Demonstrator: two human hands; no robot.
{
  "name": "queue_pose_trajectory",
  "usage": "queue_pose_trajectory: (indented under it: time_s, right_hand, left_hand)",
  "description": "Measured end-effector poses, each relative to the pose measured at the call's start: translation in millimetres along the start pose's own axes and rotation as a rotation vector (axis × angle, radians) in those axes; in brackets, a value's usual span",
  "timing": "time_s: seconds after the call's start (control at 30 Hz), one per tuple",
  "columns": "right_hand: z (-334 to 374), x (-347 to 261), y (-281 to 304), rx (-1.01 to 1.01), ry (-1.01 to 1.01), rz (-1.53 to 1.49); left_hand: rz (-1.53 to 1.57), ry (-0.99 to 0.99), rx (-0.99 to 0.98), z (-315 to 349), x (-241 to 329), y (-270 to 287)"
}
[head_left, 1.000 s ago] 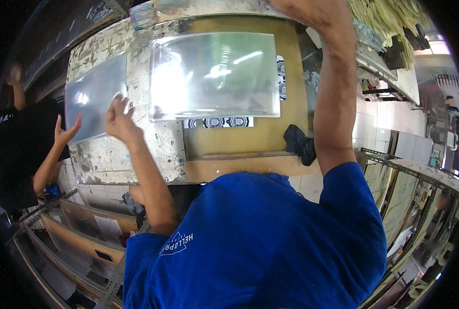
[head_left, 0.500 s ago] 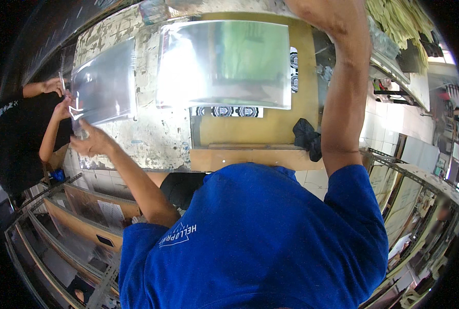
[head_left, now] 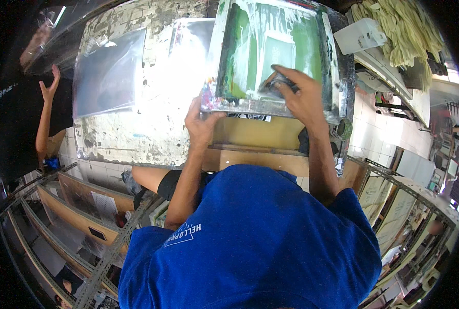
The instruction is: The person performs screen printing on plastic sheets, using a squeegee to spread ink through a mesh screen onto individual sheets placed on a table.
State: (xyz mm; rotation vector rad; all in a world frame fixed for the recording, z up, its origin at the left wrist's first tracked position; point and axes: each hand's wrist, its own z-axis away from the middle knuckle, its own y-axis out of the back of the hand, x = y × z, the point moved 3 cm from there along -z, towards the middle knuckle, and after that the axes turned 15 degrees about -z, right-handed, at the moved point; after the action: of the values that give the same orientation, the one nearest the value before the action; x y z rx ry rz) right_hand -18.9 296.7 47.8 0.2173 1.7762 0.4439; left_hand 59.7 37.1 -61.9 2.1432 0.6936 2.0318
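Note:
A screen-printing frame (head_left: pixel 266 108) with green mesh streaked in white ink lies lowered over the table. At its near left corner, my left hand (head_left: pixel 202 125) grips the edge, fingers partly hidden behind the frame. My right hand (head_left: pixel 304 99) is closed around a dark squeegee (head_left: pixel 274 83), blurred by motion, resting low on the mesh. A clear plastic sheet (head_left: pixel 189 62) sticks out from under the frame's left side. Below the near edge shows a black-and-white patterned strip (head_left: pixel 244 117) on a yellow board (head_left: pixel 263 135).
Another clear plastic sheet (head_left: pixel 111 77) lies on the stained white table at left. A co-worker's raised hand (head_left: pixel 49 88) is beyond it. A white tub (head_left: pixel 359 37) and pale yellow strips (head_left: pixel 394 28) are at far right. Black cloth (head_left: pixel 303 140) sits beside my right forearm.
The screen frame has come down over the plastic sheet. My left hand has moved right to its edge, my right hand down onto the mesh with the squeegee. The co-worker has released the left sheet.

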Motion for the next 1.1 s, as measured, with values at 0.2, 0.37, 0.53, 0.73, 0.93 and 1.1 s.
queue_pose_trajectory:
  time_s: [0.2,0.37,0.53,0.73,0.93,1.1]
  right_hand:
    - [16,43,-35,-0.25,-0.014,0.521]
    - [-21,80,-37,-0.138,-0.012,0.598]
    - [-107,113,-14,-0.017,0.061,0.638]
    - [-146,117,6,-0.009,0.153,0.491]
    - [-78,64,-15,-0.095,0.108,0.553]
    - [-2,-23,-6,-0.086,0.205,0.446]
  left_hand:
    - [-0.581,-0.196,0.088,14,-35,-6]
    - [-0.628,-0.189,0.123,19,-36,-6]
    - [-0.624,-0.174,0.12,18,-32,-6]
    - [-0.571,-0.236,0.148,15,-31,-5]
    - [-0.453,-0.167,0.16,23,-32,-6]
    - [-0.393,-0.205,0.243,7,14,5]
